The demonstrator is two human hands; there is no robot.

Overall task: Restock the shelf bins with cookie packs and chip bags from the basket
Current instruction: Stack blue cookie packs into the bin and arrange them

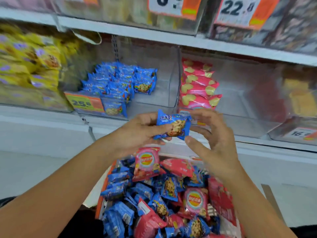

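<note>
My left hand (137, 133) grips a blue cookie pack (173, 126) by its left side, above the basket (103, 200). My right hand (214, 140) hovers just right of the pack with fingers spread and loosely bent; its fingertips are near the pack's right edge, and contact is unclear. The basket below holds several blue cookie packs (120, 188) and pink chip bags (147, 164). On the shelf, a clear bin (154, 100) holds blue cookie packs (118, 83) on its left side. The bin to its right (240, 103) holds pink chip bags (197, 86).
A bin of yellow cookie packs (29, 69) stands at the left. Further bins (298, 100) sit at the right and on the upper shelf (137, 33). Orange price tags (85, 103) hang on the bin fronts. A white shelf ledge (42, 121) runs below the bins.
</note>
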